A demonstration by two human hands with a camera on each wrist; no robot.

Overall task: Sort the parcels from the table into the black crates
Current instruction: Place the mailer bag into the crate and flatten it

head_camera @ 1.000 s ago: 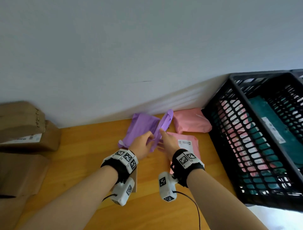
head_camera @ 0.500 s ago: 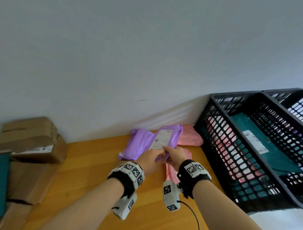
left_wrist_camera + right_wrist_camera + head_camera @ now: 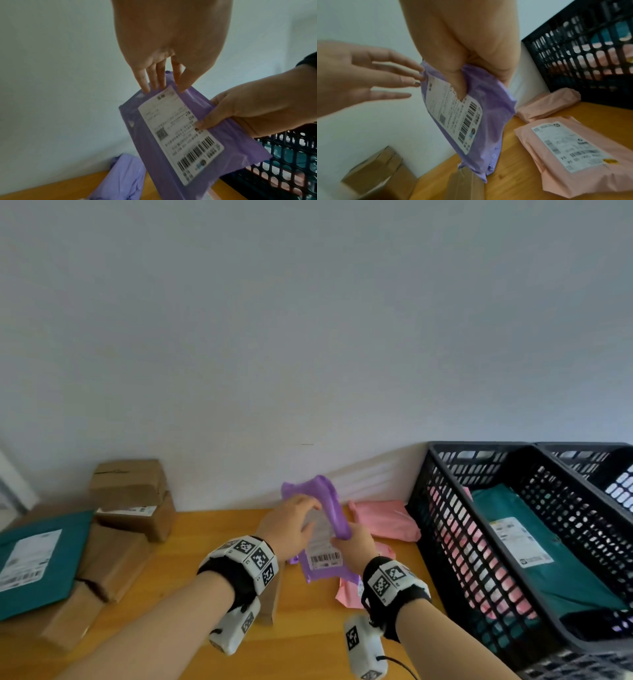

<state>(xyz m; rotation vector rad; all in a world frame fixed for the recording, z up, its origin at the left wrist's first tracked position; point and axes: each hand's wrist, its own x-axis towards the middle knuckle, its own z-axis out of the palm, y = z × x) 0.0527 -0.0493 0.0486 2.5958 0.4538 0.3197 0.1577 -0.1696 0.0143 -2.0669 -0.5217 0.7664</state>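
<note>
Lifted above the desk (image 3: 191,529), a purple mailer (image 3: 173,142) is pinched in the right hand (image 3: 354,542), label up, apparently for reading; the left hand's (image 3: 289,525) straight fingers steady its top, black crates (image 3: 455,546) waiting right.

The purple parcel (image 3: 173,148) was smooth, slightly glossy plastic film bearing a matt paper label (image 3: 180,132). The table (image 3: 191,542) looked like smooth wood; the black crate (image 3: 455,546) was moulded plastic lattice.
</note>
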